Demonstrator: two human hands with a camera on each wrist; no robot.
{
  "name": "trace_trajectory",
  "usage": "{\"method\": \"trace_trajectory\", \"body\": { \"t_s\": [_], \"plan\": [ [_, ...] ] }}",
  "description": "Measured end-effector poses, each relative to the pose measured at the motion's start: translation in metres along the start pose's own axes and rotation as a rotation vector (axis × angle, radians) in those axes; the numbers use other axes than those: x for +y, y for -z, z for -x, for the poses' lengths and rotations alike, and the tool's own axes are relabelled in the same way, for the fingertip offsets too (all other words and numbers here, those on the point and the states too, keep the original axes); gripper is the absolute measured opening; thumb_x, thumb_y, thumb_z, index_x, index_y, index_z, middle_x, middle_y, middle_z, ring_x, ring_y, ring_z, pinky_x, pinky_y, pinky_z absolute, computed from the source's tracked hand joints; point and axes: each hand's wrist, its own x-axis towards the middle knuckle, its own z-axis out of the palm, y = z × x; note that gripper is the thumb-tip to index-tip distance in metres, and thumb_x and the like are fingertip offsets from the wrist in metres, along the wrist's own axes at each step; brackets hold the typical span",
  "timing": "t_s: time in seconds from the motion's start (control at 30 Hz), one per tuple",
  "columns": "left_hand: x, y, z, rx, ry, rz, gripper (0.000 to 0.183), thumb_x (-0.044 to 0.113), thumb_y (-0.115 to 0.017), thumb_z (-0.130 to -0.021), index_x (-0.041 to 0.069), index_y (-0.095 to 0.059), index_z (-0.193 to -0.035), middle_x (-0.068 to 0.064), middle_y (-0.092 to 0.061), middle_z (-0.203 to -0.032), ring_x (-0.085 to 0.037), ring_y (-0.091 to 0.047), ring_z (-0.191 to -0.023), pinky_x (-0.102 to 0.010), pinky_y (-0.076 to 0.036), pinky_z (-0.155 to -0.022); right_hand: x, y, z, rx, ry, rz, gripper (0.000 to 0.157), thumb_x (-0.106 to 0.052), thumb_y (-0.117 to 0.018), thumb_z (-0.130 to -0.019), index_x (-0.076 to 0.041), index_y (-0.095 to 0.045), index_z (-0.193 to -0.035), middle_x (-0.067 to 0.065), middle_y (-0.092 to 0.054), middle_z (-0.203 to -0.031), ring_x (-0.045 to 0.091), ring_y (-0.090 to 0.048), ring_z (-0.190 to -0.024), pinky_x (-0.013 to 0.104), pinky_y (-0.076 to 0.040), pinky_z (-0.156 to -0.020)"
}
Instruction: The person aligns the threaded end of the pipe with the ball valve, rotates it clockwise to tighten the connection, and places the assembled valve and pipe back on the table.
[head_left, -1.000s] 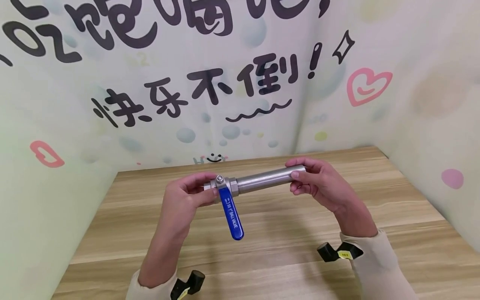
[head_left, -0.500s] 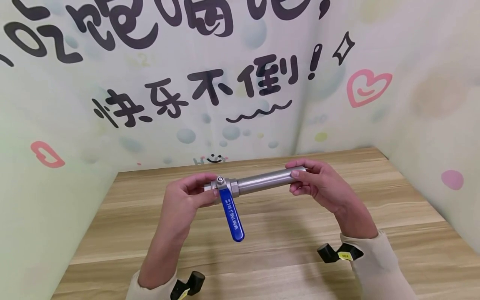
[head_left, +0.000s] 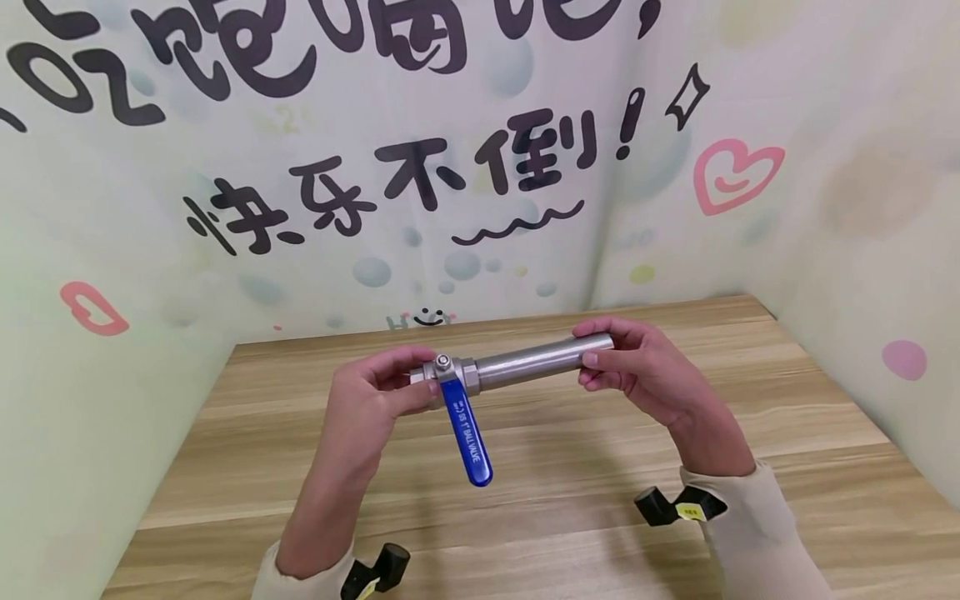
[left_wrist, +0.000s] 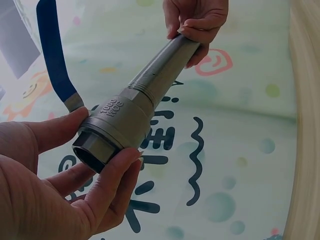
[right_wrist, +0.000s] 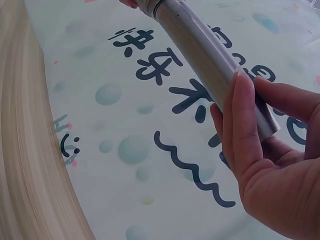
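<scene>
A steel ball valve (left_wrist: 117, 120) with a long blue lever handle (head_left: 467, 433) is held up over the table. My left hand (head_left: 363, 400) grips the valve body at its left end, thumb near the base of the lever. Joined to the valve's other end is a straight steel pipe (head_left: 532, 362), with some thread showing at the joint in the left wrist view. My right hand (head_left: 645, 362) holds the pipe near its free end, thumb in front and fingers behind. Valve and pipe form one line, tilted slightly up to the right. The lever points down toward me.
Below the hands lies a wood-grain table (head_left: 525, 517). A pale printed curtain (head_left: 315, 275) with black lettering and hearts stands along the back and both sides. Each sleeve carries a black wrist mount (head_left: 678, 505).
The lever's free end has shifted slightly down and to the right, as the valve turns a little in my left hand. Both hands stay nearly in place.
</scene>
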Motion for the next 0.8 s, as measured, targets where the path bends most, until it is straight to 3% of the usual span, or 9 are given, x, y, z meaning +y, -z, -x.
{"method": "trace_trajectory", "body": {
  "t_s": [0.4,0.8],
  "plan": [
    [0.0006,-0.0006,-0.0005,0.004,0.006,0.001,0.025,-0.004,-0.068,-0.075,0.002,-0.067,-0.100,-0.013,-0.061,-0.096,-0.029,-0.055,-0.078,-0.037,-0.054,-0.068,-0.0001,0.0002,0.0010,0.027,-0.003,0.021,0.023,0.004,-0.054,-0.087,0.002,-0.058,-0.110,0.017,-0.053,-0.090,0.020,-0.063,-0.065,0.030,-0.054,-0.064],
    [0.0010,0.0003,0.0002,0.002,0.011,0.017,0.025,-0.004,-0.068,-0.075,0.002,-0.067,-0.099,-0.013,-0.061,-0.096,-0.030,-0.056,-0.080,-0.038,-0.053,-0.069,0.0008,-0.0017,0.0003,0.069,-0.018,0.070,0.021,-0.002,-0.054,-0.089,0.004,-0.058,-0.109,0.018,-0.054,-0.089,0.019,-0.062,-0.065,0.029,-0.054,-0.064]
  ]
}}
